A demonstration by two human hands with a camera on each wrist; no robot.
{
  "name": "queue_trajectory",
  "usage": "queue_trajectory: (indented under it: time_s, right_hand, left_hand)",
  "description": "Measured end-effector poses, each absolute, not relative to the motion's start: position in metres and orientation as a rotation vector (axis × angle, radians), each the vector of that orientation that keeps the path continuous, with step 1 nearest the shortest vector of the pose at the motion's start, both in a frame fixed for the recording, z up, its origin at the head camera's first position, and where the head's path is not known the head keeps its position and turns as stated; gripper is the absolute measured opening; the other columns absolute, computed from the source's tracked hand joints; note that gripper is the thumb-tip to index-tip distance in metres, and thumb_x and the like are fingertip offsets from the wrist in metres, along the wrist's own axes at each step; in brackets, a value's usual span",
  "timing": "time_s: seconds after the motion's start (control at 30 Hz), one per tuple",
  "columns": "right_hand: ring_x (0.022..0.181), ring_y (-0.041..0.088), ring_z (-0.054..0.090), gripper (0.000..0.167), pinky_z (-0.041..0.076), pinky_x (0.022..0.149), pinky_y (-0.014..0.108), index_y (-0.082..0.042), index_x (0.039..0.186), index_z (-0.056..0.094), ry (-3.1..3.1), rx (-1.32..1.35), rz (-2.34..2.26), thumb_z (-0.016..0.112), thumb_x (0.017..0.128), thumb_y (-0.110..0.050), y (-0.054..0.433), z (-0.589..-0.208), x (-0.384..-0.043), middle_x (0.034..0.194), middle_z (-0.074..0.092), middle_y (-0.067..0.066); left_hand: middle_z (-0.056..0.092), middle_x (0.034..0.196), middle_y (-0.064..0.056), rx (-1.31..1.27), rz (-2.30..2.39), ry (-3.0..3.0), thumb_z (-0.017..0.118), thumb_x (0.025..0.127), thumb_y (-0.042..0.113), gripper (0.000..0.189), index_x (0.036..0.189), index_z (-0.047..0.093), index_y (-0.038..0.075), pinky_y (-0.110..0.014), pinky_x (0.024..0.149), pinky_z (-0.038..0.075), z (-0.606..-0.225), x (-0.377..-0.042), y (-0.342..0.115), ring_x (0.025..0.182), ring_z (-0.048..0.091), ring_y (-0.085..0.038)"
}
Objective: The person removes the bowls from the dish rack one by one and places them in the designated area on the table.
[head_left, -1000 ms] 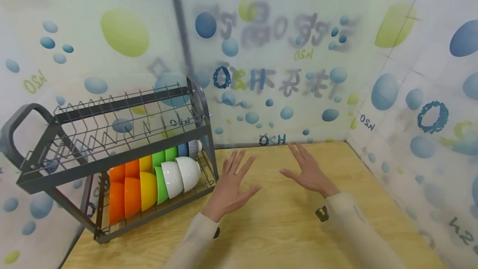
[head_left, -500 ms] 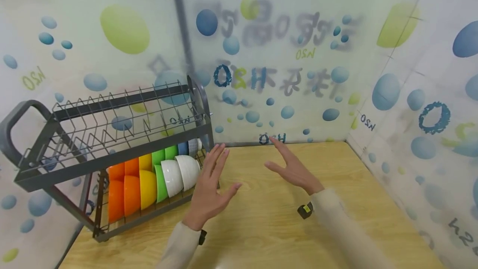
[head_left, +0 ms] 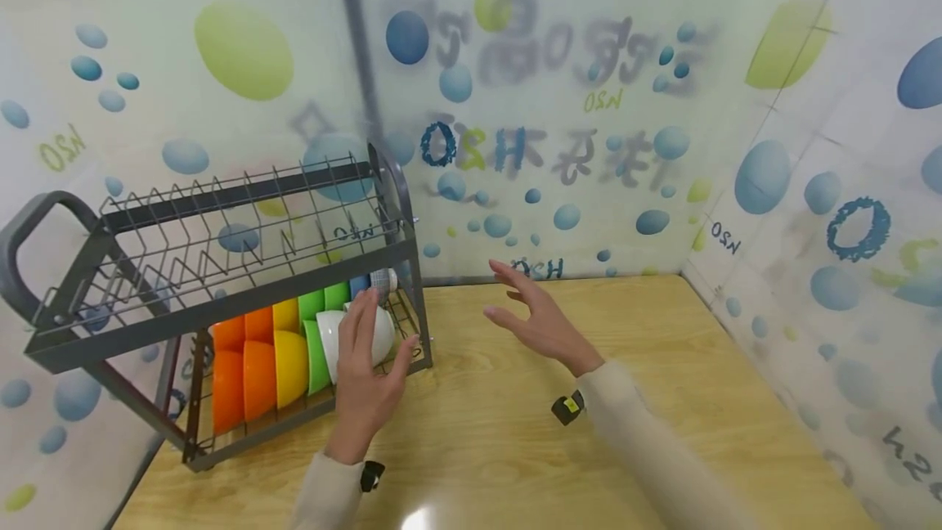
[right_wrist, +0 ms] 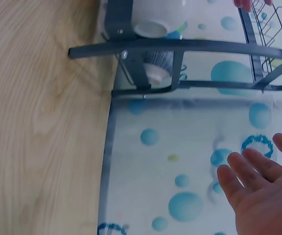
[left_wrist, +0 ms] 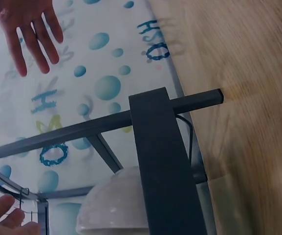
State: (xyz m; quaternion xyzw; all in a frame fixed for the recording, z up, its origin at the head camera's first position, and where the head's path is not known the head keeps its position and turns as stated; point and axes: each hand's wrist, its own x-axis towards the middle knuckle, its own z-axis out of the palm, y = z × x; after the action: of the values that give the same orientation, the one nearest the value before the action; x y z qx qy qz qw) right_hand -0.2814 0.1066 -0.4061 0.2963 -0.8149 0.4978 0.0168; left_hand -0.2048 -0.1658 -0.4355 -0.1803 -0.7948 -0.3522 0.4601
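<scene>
Both hands are raised with nothing in them. My left hand [head_left: 365, 383] is in front of the right part of a dark two-tier dish rack [head_left: 309, 268], its fingers overlapping a white bowl [head_left: 383, 338] in the head view; I cannot tell contact there. Farther right, over the table, my right hand [head_left: 543, 320] has its fingers extended toward the rack, apart from it. On the lower tier stand nested bowls: orange bowls [head_left: 229, 391], a yellow bowl [head_left: 292, 370], a green bowl [head_left: 316, 358] and white ones. A blue bowl [head_left: 359, 285] sits in the back row, partly hidden.
The rack's upper wire tier [head_left: 221, 235] holds no dishes. A wooden table [head_left: 500, 448] lies under the rack and hands. Patterned sheeting [head_left: 574, 105] walls the back and sides, with a pole [head_left: 356, 47] behind the rack.
Both hands have moved left. The left hand has gone from beside the rack to in front of its white bowls, and the right hand has come nearer the rack.
</scene>
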Motion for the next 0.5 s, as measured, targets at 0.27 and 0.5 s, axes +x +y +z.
queue_trajectory:
  time_s: [0.27,0.5]
  right_hand:
    - [0.147,0.019,0.045,0.065,0.040,0.120,0.046,-0.030,0.159,0.035,-2.449,0.958,1.552,0.066,0.102,-0.033,0.078,-0.396,-0.287,0.162,0.041,-0.004]
    - [0.141,0.018,0.052,0.063,0.046,0.116,0.041,-0.028,0.157,0.040,-2.380,0.975,1.592,0.068,0.101,-0.028,0.053,-0.388,-0.299,0.156,0.051,-0.003]
  left_hand:
    - [0.049,0.152,-0.019,-0.244,-0.972,-1.973,0.086,0.080,0.004,0.084,0.154,0.047,0.011,-0.071,0.089,0.054,-0.442,-0.195,-0.178,0.131,0.052,-0.040]
    - [0.054,0.146,-0.022,-0.161,-1.021,-2.005,0.087,0.079,0.003,0.081,0.151,0.049,0.006,-0.075,0.094,0.048,-0.447,-0.194,-0.184,0.125,0.056,-0.042]
